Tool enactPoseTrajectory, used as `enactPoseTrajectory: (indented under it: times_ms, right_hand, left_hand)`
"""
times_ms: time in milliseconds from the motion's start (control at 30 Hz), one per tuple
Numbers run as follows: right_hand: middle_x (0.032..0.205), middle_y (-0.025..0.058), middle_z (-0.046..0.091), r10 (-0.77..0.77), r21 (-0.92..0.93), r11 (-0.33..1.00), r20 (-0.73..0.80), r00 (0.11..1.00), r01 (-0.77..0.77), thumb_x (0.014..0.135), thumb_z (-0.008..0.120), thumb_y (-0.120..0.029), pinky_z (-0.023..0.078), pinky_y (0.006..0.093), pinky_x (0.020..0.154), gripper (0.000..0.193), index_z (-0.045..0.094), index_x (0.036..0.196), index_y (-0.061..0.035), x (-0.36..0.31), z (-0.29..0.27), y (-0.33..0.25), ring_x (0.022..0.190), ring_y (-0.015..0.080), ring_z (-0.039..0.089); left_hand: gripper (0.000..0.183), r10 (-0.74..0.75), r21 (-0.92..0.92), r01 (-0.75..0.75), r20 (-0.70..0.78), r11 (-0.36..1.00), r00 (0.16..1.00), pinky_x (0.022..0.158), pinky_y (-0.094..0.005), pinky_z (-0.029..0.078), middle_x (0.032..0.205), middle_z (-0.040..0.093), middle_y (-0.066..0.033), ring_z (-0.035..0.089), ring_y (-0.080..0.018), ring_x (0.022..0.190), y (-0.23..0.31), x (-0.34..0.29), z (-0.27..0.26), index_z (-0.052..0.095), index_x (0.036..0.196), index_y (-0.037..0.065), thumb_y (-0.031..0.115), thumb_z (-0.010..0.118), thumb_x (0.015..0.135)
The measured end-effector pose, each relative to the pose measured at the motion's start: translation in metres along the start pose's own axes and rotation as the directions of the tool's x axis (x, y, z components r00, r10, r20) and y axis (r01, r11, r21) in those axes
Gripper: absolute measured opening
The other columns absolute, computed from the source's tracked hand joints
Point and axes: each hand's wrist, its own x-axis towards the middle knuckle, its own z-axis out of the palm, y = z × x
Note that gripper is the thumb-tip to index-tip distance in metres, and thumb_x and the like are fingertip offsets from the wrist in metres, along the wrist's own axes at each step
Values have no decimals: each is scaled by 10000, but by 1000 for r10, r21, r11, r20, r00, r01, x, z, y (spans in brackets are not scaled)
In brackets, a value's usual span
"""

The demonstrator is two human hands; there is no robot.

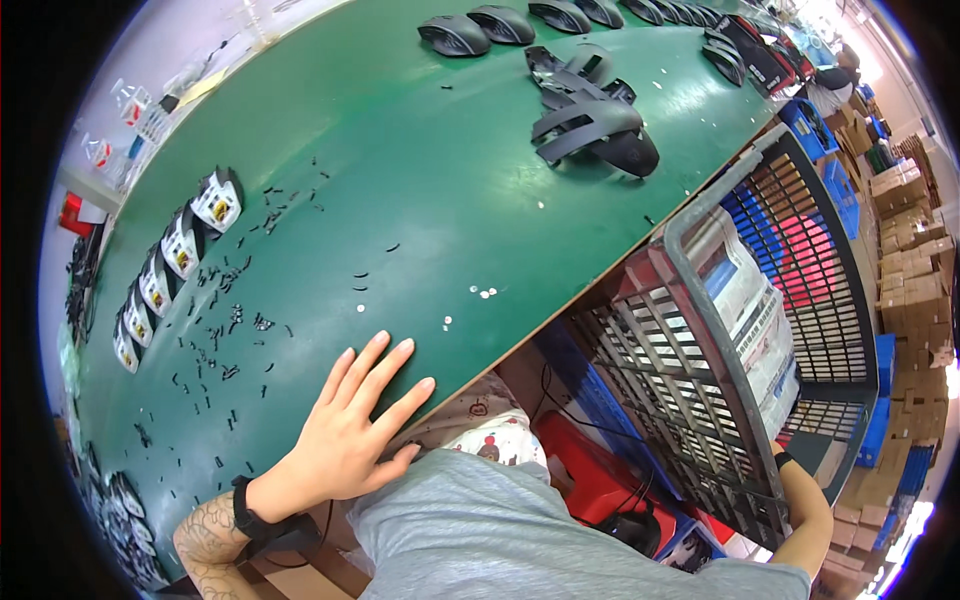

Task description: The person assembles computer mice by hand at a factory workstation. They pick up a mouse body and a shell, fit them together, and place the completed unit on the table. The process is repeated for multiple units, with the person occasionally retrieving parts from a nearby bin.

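My left hand (pixel 352 432) lies palm down on the green table (pixel 450 190) near its front edge, fingers spread and nothing held. Just beyond its fingertips are small white round pieces (pixel 484 292) and a few thin black strips. My right arm (pixel 805 515) reaches down on the right to a dark plastic lattice crate (pixel 705 330) beside the table. The crate hides my right hand's fingers, so whether they hold anything does not show. Inside the crate is a bundle of printed paper (pixel 755 325), with something pink behind it.
Many small black strips (pixel 235 318) are scattered on the left, beside a row of mouse-like parts with white labels (pixel 182 245). Black curved plastic shells (pixel 600 130) form a pile farther back. Black computer mice (pixel 455 35) line the far edge. Cardboard boxes (pixel 915 310) stack up at right.
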Motion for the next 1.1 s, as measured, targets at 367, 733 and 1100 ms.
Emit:
enactPoseTrajectory:
  times_ms: [367, 733, 1100]
  right_hand:
    - [897, 142, 657, 36, 53, 998, -32, 999, -35, 663, 698, -146, 507, 373, 703, 307, 655, 949, -44, -27, -53, 6, 818, 288, 624]
    - [839, 119, 656, 92, 184, 980, -61, 994, -79, 617, 737, -144, 506, 368, 671, 324, 647, 907, -32, -87, -124, -6, 749, 256, 619]
    - [781, 96, 654, 146, 357, 931, -187, 971, -71, 570, 777, -141, 505, 364, 639, 347, 640, 865, -21, -210, -253, -28, 679, 223, 614]
  left_hand:
    - [663, 39, -10, -39, -13, 999, 999, 1064, -549, 246, 1433, 307, -225, 273, -426, 1338, -4, -3, 1, 475, 1303, 102, 273, 696, 702]
    - [663, 87, -44, -89, -30, 995, 996, 1066, -548, 247, 1445, 287, -224, 254, -416, 1353, -13, -7, 2, 452, 1326, 107, 307, 677, 736]
    - [662, 143, -81, -149, -74, 986, 987, 1058, -552, 258, 1443, 280, -234, 245, -415, 1354, -19, -11, 5, 444, 1322, 96, 313, 680, 743]
